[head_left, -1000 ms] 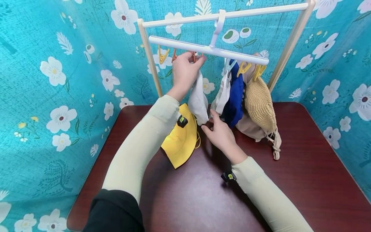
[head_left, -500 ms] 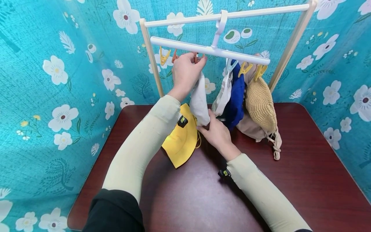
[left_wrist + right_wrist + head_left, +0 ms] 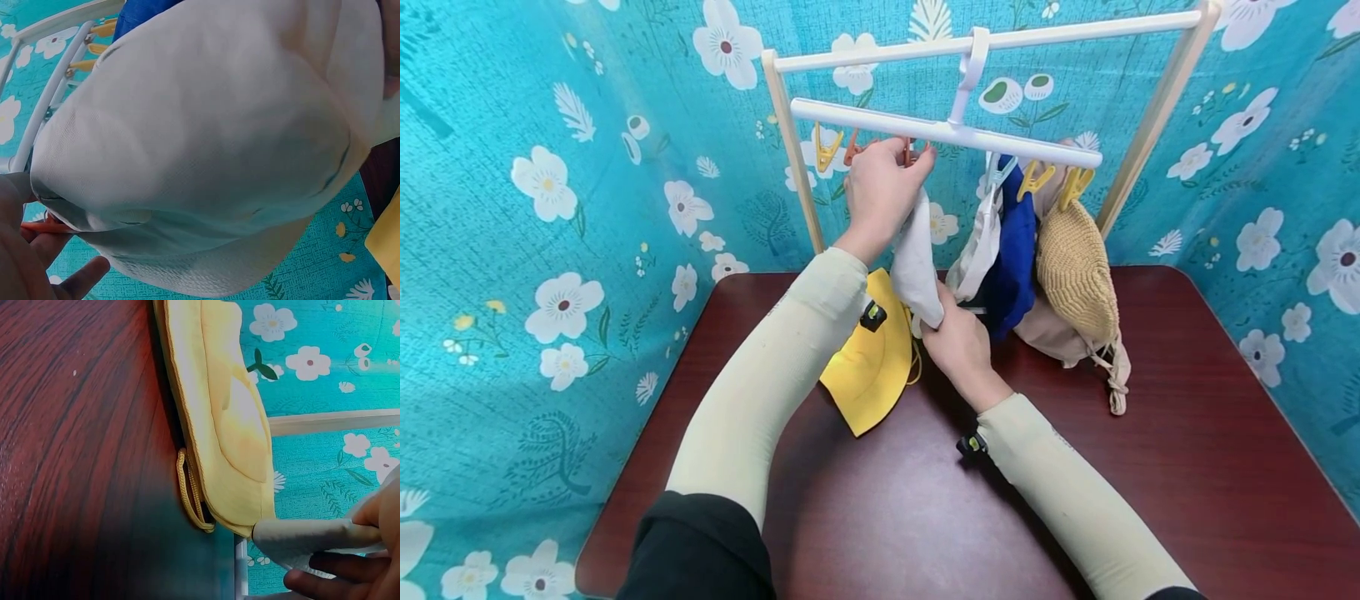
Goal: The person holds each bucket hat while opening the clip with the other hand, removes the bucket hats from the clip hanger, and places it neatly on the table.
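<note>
My left hand (image 3: 880,192) is up under the white hanger bar (image 3: 1022,147) and pinches an orange clip (image 3: 47,227). From there a white cloth hat (image 3: 915,262) hangs down, its broad side filling much of the left wrist view. Lower down, my right hand (image 3: 961,340) grips the bottom edge of this hat between thumb and fingers; the right wrist view shows the folded edge between them. Behind the hat, a yellow hat (image 3: 868,367) with a cord lies on the table. The left hand covers part of the clip in the head view.
Right of the white hat, another whitish hat (image 3: 979,250), a blue hat (image 3: 1017,258) and a woven straw hat (image 3: 1075,267) hang from clips. A wooden rack (image 3: 1157,125) carries the hanger above the dark red table (image 3: 895,517). Floral cloth (image 3: 587,217) surrounds it.
My right hand has moved slightly left and taken hold of the hat's lower edge, its fingers closing there. The left hand has stayed at the orange clip.
</note>
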`<state>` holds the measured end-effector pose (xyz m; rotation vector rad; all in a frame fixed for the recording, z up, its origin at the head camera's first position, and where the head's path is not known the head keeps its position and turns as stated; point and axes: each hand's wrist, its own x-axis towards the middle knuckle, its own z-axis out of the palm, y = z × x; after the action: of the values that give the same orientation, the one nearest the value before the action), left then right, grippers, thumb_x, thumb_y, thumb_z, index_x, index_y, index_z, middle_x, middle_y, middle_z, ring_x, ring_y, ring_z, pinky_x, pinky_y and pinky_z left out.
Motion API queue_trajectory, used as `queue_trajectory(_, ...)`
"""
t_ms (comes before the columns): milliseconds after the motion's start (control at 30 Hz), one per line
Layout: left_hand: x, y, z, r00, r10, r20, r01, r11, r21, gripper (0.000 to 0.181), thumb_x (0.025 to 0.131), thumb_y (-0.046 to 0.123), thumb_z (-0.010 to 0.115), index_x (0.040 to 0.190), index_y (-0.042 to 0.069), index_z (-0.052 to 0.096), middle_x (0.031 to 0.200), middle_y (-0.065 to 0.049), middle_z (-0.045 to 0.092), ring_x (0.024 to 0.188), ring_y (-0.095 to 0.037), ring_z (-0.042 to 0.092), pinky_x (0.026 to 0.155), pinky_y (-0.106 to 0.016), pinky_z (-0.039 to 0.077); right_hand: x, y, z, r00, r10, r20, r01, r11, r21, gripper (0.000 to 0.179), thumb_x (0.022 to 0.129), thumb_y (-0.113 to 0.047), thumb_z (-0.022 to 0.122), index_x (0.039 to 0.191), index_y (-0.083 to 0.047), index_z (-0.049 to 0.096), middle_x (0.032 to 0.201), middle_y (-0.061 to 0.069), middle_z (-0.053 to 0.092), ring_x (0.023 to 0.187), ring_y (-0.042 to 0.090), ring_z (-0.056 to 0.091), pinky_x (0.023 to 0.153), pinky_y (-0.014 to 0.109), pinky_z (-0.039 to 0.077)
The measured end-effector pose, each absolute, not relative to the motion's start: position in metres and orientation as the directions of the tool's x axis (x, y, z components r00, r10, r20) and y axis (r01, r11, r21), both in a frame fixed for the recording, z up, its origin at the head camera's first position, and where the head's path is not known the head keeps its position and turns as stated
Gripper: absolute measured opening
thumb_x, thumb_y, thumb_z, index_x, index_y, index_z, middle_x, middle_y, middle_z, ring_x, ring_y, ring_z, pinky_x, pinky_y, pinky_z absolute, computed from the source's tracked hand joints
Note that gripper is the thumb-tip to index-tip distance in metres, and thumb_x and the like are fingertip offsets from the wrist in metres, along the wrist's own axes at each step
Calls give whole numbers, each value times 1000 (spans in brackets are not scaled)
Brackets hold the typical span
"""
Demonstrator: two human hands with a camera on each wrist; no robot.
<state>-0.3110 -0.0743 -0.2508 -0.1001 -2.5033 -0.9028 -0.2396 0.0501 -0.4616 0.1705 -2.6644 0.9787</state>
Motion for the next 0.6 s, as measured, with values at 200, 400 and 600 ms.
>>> queue_trajectory(200,-312,-75,-251,-886,-86,455,226,777,588,40,101,53,58,77,20,59,63,3,49,65,-14,53,67,-30,33,-235,53,-458,-925,-16,379,-253,771,-585,50,94,-30,62,144,-35,55,87,12,76,73,38,71,64,55,52)
queue_trajectory(400,-314,-76,-251,-893,-88,442,228,757,612,42,100,53,59,76,19,58,64,3,50,65,-14,55,67,-30,35,-230,57,-454,-890,-60,451,-322,784,-531,36,96,-33,63,132,-28,64,79,11,74,69,37,70,60,54,52)
queue_trajectory(600,-316,-78,-250,-904,-71,422,237,739,631,41,99,53,60,76,19,59,63,3,52,63,-14,54,62,-29,34,-227,63,-453,-849,-98,519,-390,779,-491,28,98,-32,63,125,-22,66,76,12,73,67,38,70,59,55,51)
